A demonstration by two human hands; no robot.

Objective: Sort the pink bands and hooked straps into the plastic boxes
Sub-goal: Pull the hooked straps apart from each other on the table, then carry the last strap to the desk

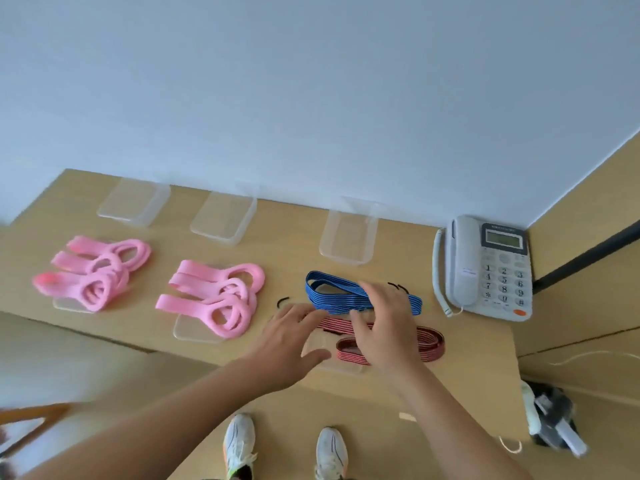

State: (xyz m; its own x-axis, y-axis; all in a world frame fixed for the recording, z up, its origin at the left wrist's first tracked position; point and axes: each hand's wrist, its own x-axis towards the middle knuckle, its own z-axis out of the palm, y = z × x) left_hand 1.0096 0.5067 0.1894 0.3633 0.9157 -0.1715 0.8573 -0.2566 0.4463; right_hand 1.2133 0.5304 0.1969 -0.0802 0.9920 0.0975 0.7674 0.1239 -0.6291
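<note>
Two heaps of pink bands lie on the wooden table: one at the left and one in the middle, each on a clear lid. A blue striped hooked strap and a red striped hooked strap lie right of them. My left hand hovers with fingers spread at the red strap's left end. My right hand reaches with straight fingers over both straps, touching or just above them. Three clear plastic boxes stand along the wall.
A white desk telephone sits at the table's right back corner. A clear lid lies under the red strap near the front edge. Below are my white shoes and a dark bundle on the floor at the right.
</note>
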